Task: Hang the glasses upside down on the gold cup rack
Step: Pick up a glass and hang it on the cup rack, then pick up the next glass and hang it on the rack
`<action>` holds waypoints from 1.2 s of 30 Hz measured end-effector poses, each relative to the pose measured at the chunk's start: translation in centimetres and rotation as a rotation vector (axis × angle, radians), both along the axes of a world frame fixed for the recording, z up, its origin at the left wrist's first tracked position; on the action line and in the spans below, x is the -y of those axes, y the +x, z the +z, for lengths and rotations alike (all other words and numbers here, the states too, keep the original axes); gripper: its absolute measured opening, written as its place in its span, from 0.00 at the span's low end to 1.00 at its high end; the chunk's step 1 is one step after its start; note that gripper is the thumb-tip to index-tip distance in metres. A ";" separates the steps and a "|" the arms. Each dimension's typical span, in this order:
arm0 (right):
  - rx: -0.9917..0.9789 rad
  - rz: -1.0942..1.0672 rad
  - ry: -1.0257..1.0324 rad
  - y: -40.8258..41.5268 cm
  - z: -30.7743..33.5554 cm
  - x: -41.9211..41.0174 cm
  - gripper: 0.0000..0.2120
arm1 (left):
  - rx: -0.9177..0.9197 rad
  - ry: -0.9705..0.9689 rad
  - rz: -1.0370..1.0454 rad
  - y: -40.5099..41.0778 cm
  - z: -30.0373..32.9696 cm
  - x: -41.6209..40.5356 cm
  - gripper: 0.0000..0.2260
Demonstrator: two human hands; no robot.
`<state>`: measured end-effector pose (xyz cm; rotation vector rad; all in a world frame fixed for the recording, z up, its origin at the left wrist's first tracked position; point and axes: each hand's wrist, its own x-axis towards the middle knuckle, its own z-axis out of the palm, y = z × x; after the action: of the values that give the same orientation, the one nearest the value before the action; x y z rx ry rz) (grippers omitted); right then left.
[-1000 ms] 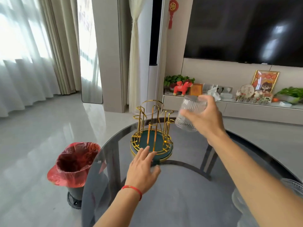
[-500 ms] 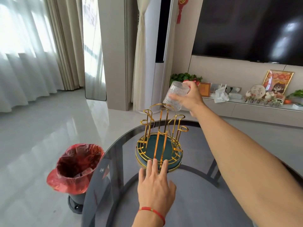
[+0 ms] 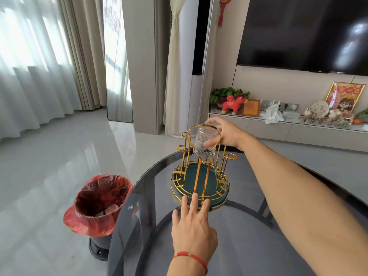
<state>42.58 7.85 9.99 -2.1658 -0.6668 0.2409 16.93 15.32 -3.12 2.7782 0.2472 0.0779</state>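
Observation:
The gold cup rack [image 3: 200, 177] with a dark green round tray stands near the far edge of the dark glass table [image 3: 229, 236]. A clear ribbed glass [image 3: 205, 143] is upside down among the rack's far prongs, inside the gold handle loop. My right hand [image 3: 225, 133] grips it by its upturned base and side. Whether a prong is inside the glass I cannot tell. My left hand [image 3: 192, 226] lies flat on the table, fingers spread, fingertips touching the tray's near rim.
A bin with a red bag [image 3: 99, 204] stands on the floor left of the table. Beyond the table runs a low TV cabinet [image 3: 298, 132] with plants, a red toy horse and frames.
My right hand has turned the glass fully upside down and lowered it from above the rack down among the far prongs. My left hand stays flat at the tray's near rim.

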 end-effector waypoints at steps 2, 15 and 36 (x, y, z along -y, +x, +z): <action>0.021 0.025 -0.039 0.0 -0.3 -0.3 0.42 | -0.017 0.000 -0.002 0.0 0.1 0.0 0.32; 0.127 0.057 -0.268 -0.6 0.2 0.4 0.54 | -0.124 0.055 -0.027 -0.1 0.3 -0.2 0.35; 0.172 -0.245 -0.829 -28.2 -1.3 27.3 0.33 | 0.155 -0.265 -0.423 -7.6 3.0 8.8 0.28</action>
<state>14.41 -19.50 8.68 -3.0632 -0.4163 0.2226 9.33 6.49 -0.11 2.4835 -0.3453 0.1420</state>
